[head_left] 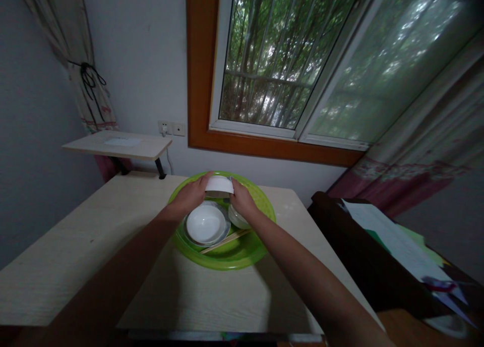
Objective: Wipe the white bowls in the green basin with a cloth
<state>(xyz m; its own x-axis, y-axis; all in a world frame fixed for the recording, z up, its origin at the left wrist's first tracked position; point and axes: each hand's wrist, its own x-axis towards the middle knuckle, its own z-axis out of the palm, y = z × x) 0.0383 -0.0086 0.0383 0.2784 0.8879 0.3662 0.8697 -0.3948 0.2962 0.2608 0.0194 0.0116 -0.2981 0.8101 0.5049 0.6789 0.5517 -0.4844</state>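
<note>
Both my hands grip a white bowl [220, 184], tipped on its side above the far part of a green basin [227, 264]. My left hand [193, 191] has its left edge, and my right hand [241, 198] has its right edge. Inside the basin, a white bowl [206, 223] rests on a grey-rimmed plate [226, 230]. Another pale bowl [237, 219] stands to its right, partly hidden by my right hand. A pair of chopsticks [226, 241] lies slanting across the basin in front of the bowls.
The basin stands on a pale wooden table [219, 301]. A small raised shelf [124, 144] with a paper on it is at the back left. Papers [397, 241] lie on a dark surface at the right. A window [287, 59] is behind, with curtains at both sides.
</note>
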